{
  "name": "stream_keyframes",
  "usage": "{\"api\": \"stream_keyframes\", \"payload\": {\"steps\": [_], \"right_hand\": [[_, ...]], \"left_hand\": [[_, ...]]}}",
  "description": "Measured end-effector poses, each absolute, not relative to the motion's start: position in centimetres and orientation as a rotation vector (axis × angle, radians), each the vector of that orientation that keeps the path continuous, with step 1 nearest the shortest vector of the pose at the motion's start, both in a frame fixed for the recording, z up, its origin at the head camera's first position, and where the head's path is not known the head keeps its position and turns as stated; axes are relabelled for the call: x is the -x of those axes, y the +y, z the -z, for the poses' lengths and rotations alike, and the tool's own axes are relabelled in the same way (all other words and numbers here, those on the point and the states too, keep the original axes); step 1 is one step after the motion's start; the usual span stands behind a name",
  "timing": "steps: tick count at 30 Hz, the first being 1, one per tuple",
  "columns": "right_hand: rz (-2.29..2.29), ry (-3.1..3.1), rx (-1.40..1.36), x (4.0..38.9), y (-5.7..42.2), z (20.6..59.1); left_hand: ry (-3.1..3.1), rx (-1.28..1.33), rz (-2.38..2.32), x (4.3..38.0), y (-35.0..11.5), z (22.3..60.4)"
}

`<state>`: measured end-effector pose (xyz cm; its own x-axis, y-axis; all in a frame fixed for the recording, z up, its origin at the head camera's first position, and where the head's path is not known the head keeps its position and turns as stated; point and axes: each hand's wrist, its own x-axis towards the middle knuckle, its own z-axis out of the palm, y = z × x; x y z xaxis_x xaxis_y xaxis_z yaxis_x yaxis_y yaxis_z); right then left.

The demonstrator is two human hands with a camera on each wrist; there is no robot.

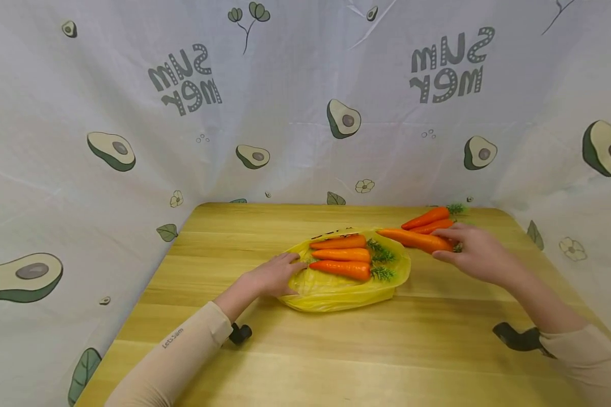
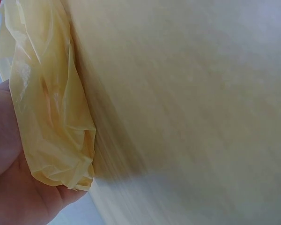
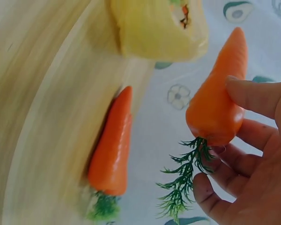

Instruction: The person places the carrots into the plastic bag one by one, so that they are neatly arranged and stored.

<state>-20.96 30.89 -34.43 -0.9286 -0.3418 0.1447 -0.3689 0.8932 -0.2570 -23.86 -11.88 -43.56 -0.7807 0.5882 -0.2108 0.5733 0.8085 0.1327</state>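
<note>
A yellow plastic bag (image 1: 336, 299) lies on the wooden table with its mouth spread wide, and three orange carrots (image 1: 341, 255) with green tops lie in it side by side. My left hand (image 1: 280, 274) holds the bag's left edge; in the left wrist view the crinkled plastic (image 2: 51, 108) sits against the fingers. My right hand (image 1: 476, 251) pinches another carrot (image 3: 220, 93) near its thick end, thumb on one side and fingers on the other. That carrot's tip points left, overlapping the bag's right rim in the head view. Its green leaves (image 3: 185, 176) hang by the fingers.
Behind the right hand, two more carrots (image 1: 426, 217) lie near the table's far right corner. A white curtain (image 1: 295, 85) printed with avocados surrounds the table (image 1: 336, 362). Black wrist mounts (image 1: 519, 337) show at both forearms.
</note>
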Motion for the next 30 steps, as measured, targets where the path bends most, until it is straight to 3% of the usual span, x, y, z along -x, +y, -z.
{"api": "stream_keyframes", "payload": {"steps": [30], "right_hand": [[-0.382,-3.0,-0.786,19.5,21.7,34.4]], "left_hand": [[2.749,-0.886,-0.064,23.7,-11.7,43.2]]}}
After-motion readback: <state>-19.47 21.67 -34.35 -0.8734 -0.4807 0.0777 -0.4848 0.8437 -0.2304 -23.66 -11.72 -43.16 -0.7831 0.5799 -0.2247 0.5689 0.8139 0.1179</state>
